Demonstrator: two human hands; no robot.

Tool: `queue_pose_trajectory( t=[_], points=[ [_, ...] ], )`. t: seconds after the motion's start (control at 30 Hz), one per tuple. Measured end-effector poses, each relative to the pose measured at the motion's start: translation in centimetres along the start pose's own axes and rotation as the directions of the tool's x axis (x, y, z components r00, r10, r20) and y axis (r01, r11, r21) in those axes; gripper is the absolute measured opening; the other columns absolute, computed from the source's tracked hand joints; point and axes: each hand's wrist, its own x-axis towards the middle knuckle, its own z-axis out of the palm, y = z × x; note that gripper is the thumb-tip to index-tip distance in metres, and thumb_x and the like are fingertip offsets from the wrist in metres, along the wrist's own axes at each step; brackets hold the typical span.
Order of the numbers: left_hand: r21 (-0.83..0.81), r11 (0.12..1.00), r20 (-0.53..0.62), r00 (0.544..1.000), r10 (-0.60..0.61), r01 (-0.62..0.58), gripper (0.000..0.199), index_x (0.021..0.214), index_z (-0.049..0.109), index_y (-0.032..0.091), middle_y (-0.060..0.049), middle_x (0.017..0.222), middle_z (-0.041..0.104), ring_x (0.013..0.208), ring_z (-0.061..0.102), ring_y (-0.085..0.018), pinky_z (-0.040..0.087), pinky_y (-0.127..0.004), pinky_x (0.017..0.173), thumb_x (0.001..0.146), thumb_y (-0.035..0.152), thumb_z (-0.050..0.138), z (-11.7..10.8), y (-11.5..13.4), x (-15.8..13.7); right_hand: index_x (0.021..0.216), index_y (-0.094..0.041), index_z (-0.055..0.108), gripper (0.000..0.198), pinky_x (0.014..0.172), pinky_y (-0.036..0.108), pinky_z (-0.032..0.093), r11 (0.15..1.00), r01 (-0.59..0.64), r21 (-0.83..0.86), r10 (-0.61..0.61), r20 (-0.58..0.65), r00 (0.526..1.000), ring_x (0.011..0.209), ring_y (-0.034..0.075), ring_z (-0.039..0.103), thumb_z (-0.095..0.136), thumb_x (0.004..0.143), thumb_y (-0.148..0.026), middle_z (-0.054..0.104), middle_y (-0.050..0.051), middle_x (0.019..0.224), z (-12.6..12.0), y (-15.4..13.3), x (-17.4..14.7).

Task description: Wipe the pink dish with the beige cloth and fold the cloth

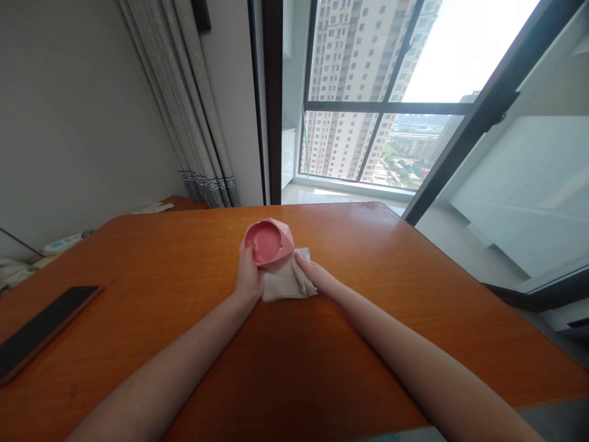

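Observation:
A pink faceted dish with a round hollow is tilted toward me above the far middle of the table. My left hand grips its left side, the thumb over the rim at the hollow. My right hand is closed on a pale cloth, pressing part of it up to the dish's lower right side. The rest of the cloth hangs beneath the dish, between both hands. The fingers of both hands are partly hidden behind what they hold.
A dark flat phone-like slab lies on the wooden table at the left. Beyond the left edge are a white power strip and some fabric. A grey curtain hangs behind the table, beside a large window.

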Motion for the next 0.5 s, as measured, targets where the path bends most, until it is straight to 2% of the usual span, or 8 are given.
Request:
queue_pose_trajectory(
  t=[0.07, 0.13, 0.17, 0.23, 0.3, 0.37, 0.43, 0.5],
  points=[
    [0.019, 1.0, 0.024, 1.0, 0.011, -0.011, 0.024, 0.1, 0.057, 0.021, 0.0, 0.095, 0.061, 0.087, 0.057, -0.012, 0.047, -0.021, 0.075, 0.076, 0.027, 0.055, 0.1, 0.0, -0.3, 0.072, -0.018, 0.064, 0.04, 0.082, 0.041, 0.046, 0.949, 0.066, -0.308, -0.084, -0.045, 0.995, 0.087, 0.027, 0.062, 0.047, 0.082, -0.053, 0.066, 0.009, 0.075, -1.2, -0.3, 0.1],
    [0.073, 0.997, 0.062, 0.998, -0.011, 0.006, 0.026, 0.103, 0.056, 0.023, 0.0, 0.1, 0.06, 0.09, 0.056, -0.013, 0.048, -0.022, 0.075, 0.078, 0.03, 0.056, 0.2, -0.2, -0.8, 0.092, -0.017, 0.062, 0.039, 0.087, 0.041, 0.044, 0.891, 0.188, -0.412, -0.27, -0.15, 0.951, 0.096, 0.026, 0.058, 0.05, 0.08, -0.052, 0.064, 0.011, 0.098, -2.0, -0.9, 0.1],
    [0.104, 0.994, 0.087, 0.995, -0.041, 0.032, 0.028, 0.105, 0.056, 0.024, 0.0, 0.104, 0.059, 0.093, 0.056, -0.014, 0.048, -0.022, 0.075, 0.078, 0.032, 0.056, 0.3, -0.3, -1.0, 0.106, -0.018, 0.058, 0.043, 0.088, 0.039, 0.044, 0.89, 0.259, -0.376, -0.344, -0.179, 0.922, 0.099, 0.024, 0.056, 0.051, 0.08, -0.051, 0.06, 0.011, 0.111, -2.2, -1.2, 0.0],
    [0.158, 0.982, 0.175, 0.975, -0.136, 0.108, 0.035, 0.11, 0.053, 0.026, -0.002, 0.113, 0.057, 0.098, 0.055, -0.016, 0.049, -0.025, 0.075, 0.077, 0.035, 0.058, 0.5, -0.4, -1.4, 0.125, -0.022, 0.045, 0.051, 0.088, 0.035, 0.045, 0.921, 0.339, -0.193, -0.369, -0.152, 0.917, 0.101, 0.02, 0.055, 0.048, 0.082, -0.049, 0.051, 0.009, 0.127, -1.9, -1.7, -0.1],
    [0.206, 0.961, 0.316, 0.916, -0.246, 0.187, 0.041, 0.116, 0.05, 0.026, -0.004, 0.12, 0.054, 0.102, 0.054, -0.018, 0.049, -0.028, 0.077, 0.078, 0.039, 0.058, 0.7, -0.4, -1.6, 0.127, -0.024, 0.044, 0.051, 0.09, 0.032, 0.044, 0.94, 0.339, -0.024, -0.34, -0.097, 0.935, 0.104, 0.017, 0.055, 0.05, 0.081, -0.044, 0.052, 0.005, 0.126, -1.6, -1.6, 0.1],
    [0.321, 0.922, 0.417, 0.843, -0.341, 0.215, 0.046, 0.12, 0.048, 0.026, -0.006, 0.12, 0.054, 0.099, 0.056, -0.019, 0.049, -0.031, 0.078, 0.079, 0.045, 0.054, 0.6, -0.5, -1.5, 0.116, -0.022, 0.054, 0.043, 0.094, 0.032, 0.041, 0.946, 0.318, 0.062, -0.309, -0.128, 0.942, 0.106, 0.018, 0.053, 0.055, 0.076, -0.037, 0.059, 0.003, 0.116, -1.9, -1.1, 0.8],
    [0.505, 0.861, 0.457, 0.824, -0.335, 0.07, 0.047, 0.118, 0.05, 0.024, -0.008, 0.113, 0.057, 0.092, 0.057, -0.018, 0.049, -0.031, 0.076, 0.077, 0.046, 0.056, 0.2, -0.4, -1.2, 0.103, -0.02, 0.062, 0.034, 0.093, 0.032, 0.041, 0.947, 0.289, 0.139, -0.256, -0.216, 0.942, 0.103, 0.019, 0.055, 0.053, 0.072, -0.032, 0.064, 0.002, 0.107, -3.2, -0.4, 2.1],
    [0.669, 0.705, 0.551, 0.793, -0.259, -0.235, 0.039, 0.108, 0.056, 0.021, -0.008, 0.102, 0.059, 0.082, 0.057, -0.017, 0.047, -0.029, 0.071, 0.074, 0.041, 0.059, -0.3, -0.3, -1.2, 0.099, -0.019, 0.064, 0.034, 0.086, 0.03, 0.045, 0.941, 0.27, 0.203, -0.195, -0.325, 0.925, 0.096, 0.018, 0.057, 0.05, 0.07, -0.031, 0.065, 0.002, 0.102, -5.6, 0.4, 3.4]
  ],
)
